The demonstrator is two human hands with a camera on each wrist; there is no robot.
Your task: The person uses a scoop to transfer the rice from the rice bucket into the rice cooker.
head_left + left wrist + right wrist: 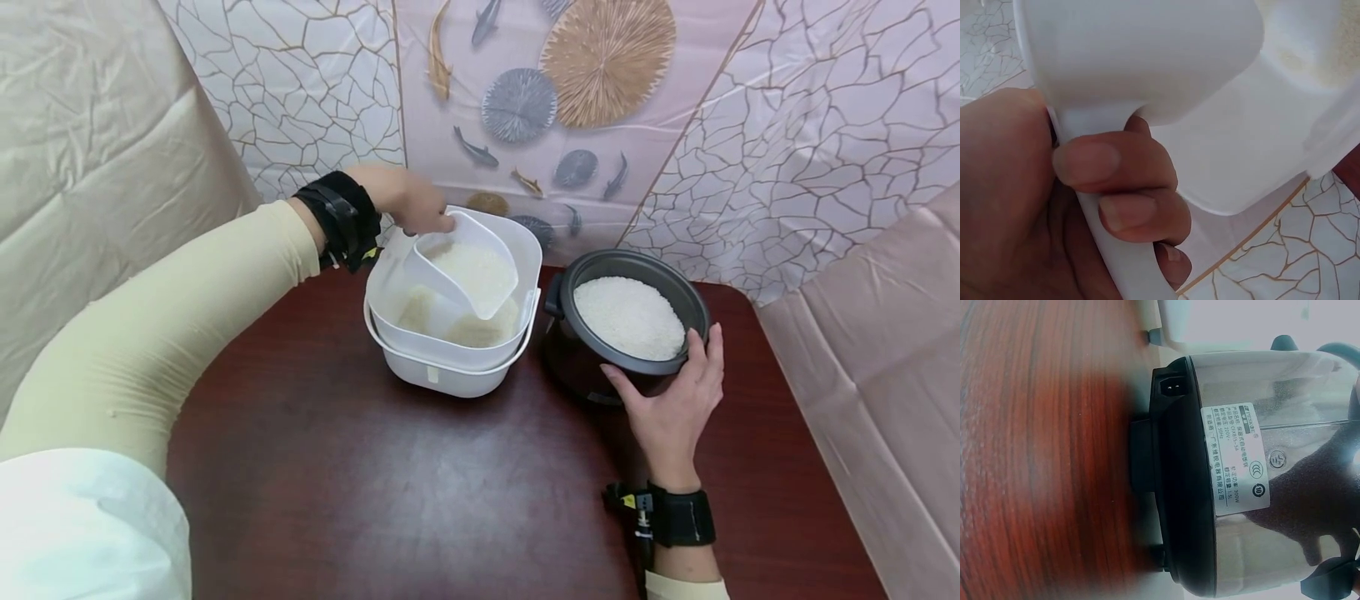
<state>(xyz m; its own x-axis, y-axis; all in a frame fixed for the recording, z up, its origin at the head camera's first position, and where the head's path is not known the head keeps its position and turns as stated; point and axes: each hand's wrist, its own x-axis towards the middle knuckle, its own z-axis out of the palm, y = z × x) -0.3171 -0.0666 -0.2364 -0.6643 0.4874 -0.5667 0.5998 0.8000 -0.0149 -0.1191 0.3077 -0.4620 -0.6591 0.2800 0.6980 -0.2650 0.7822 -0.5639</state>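
Observation:
My left hand (408, 198) grips the handle of a white plastic scoop (1141, 56), with the fingers curled round it in the left wrist view. White rice (480, 273) fills part of the scoop, which is tilted inside a white bin (528, 242). Some rice also lies at the bottom of that bin. My right hand (678, 404) rests on the near right rim of a rice cooker (577, 333), thumb and fingers spread apart. The cooker holds a heap of white rice (628, 318). Its labelled side (1238, 459) faces the right wrist camera; the right fingertips are mostly hidden there.
The bin carries a white bail handle (450, 367) round its outside and stands left of the cooker, close to it. Both are on a dark red wooden table (420, 492). A patterned cloth (322, 83) hangs behind, with beige cloth on either side.

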